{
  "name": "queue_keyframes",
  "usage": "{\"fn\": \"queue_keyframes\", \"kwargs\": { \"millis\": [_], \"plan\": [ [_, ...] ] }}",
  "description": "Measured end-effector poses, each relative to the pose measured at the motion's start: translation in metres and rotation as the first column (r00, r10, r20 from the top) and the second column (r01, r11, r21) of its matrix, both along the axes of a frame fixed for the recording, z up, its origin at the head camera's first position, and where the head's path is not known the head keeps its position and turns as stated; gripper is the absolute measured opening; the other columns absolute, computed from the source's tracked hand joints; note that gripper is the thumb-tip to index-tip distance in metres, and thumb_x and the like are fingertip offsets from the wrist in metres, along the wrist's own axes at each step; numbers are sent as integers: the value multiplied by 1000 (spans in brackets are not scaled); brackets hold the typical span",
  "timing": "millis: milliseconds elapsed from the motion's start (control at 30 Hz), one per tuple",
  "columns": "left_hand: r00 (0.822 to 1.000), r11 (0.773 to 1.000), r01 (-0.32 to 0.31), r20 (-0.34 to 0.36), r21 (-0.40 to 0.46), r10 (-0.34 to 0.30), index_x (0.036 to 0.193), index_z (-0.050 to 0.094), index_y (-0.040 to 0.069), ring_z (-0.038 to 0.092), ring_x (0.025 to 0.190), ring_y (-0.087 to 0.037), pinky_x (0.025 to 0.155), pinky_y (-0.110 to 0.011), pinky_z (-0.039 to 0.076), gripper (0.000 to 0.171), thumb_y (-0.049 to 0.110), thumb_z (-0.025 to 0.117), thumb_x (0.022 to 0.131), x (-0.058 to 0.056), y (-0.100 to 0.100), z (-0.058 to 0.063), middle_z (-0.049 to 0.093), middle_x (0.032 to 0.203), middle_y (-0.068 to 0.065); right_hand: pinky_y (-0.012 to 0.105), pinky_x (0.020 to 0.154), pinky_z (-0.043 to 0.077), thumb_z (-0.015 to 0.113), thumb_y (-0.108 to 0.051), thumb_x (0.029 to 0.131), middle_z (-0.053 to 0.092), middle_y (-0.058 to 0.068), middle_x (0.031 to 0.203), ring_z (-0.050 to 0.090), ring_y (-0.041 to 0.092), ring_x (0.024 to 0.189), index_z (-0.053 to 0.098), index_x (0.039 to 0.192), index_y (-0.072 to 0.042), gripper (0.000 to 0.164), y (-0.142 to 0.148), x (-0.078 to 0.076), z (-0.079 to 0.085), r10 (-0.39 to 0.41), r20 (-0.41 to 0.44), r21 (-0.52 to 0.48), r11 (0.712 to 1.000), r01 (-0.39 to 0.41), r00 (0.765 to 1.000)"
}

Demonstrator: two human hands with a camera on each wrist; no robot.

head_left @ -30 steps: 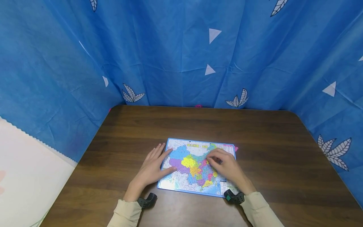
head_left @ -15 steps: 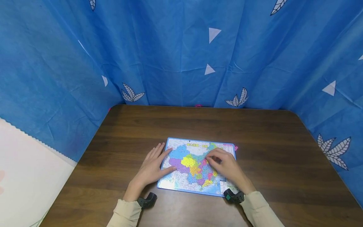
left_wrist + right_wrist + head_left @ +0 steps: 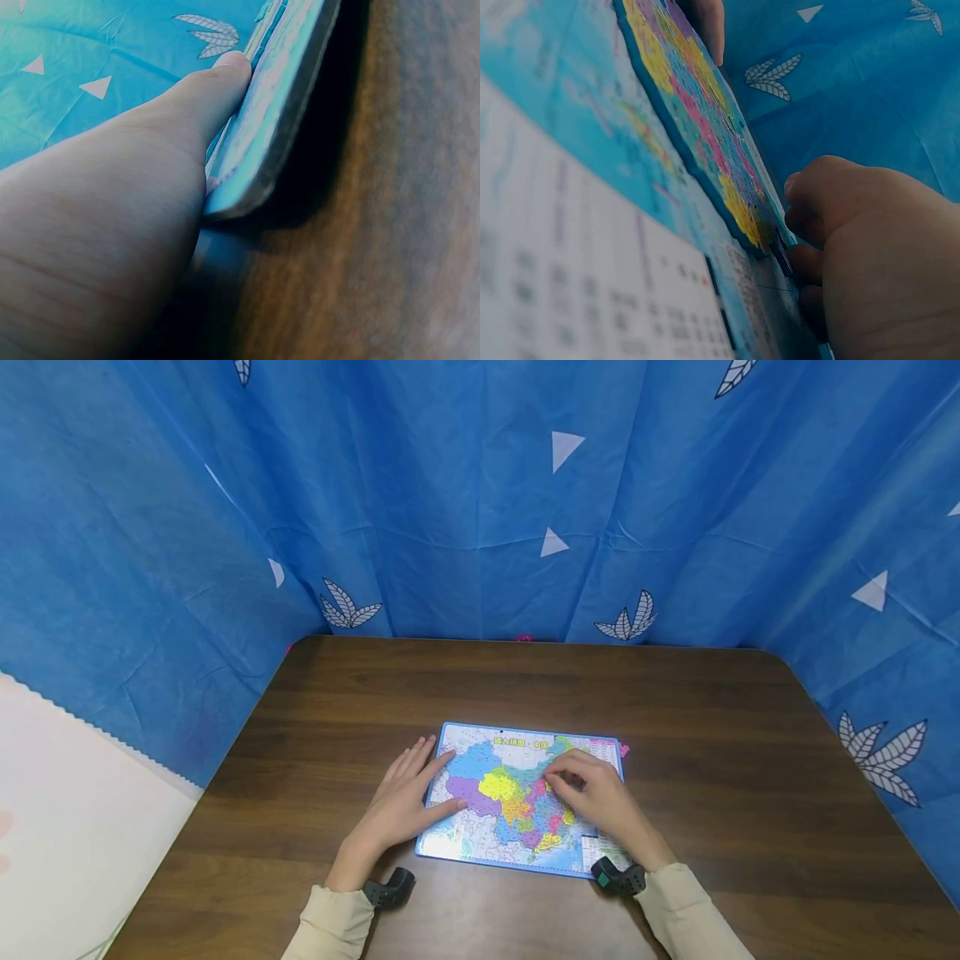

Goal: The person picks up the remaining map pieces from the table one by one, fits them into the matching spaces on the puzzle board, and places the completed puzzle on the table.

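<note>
A map puzzle board (image 3: 465,852) with a blue rim lies on the table, its coloured pieces forming a map. The left hand (image 3: 397,802) rests spread at the board's left side, with thumb and index finger on its surface; in the left wrist view the thumb (image 3: 217,90) lies over the board edge. Over the right part of the map, the right hand (image 3: 596,793) has curled fingers, thumb and index finger together. In the right wrist view these fingers pinch a small dark purple puzzle piece (image 3: 781,259) at the map's edge; it is largely hidden.
The brown wooden table (image 3: 750,777) extends around the board. A small pink piece (image 3: 625,750) shows at the board's upper right edge. Blue curtain (image 3: 480,502) hangs behind the table, and a pale cloth (image 3: 75,827) is at the left.
Both hands stay in nearly the same place on the board. The whole head view has shifted very slightly.
</note>
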State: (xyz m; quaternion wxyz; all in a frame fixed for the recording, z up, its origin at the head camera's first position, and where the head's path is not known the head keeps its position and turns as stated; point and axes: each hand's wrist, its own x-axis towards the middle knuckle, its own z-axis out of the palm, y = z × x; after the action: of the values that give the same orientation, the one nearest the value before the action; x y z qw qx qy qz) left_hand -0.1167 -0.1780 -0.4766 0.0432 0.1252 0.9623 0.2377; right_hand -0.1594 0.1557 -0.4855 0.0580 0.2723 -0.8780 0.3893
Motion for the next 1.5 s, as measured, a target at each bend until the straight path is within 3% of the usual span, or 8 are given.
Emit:
{"fn": "queue_keyframes", "kwargs": {
  "millis": [467,1500],
  "plan": [
    [1000,1000,0,-30,-2,0,159,42,27,16,159,-35,127,-60,15,85,69,64,88,-1,-1,-3,23,171,-13,21,71,55,80,-21,92,68,-18,99,58,5,79,78,103,-26,12,0,-1,-1,-7,9,8,1000,6,1000],
    [1000,1000,-7,-19,-11,7,159,40,27,14,160,-33,128,-58,13,87,71,63,88,-1,-1,-2,20,172,-12,21,72,55,78,-22,94,69,-16,99,59,7,79,77,104,-27,11,-1,-3,-2,-40,67,47,998,37,997]
  ]
}}
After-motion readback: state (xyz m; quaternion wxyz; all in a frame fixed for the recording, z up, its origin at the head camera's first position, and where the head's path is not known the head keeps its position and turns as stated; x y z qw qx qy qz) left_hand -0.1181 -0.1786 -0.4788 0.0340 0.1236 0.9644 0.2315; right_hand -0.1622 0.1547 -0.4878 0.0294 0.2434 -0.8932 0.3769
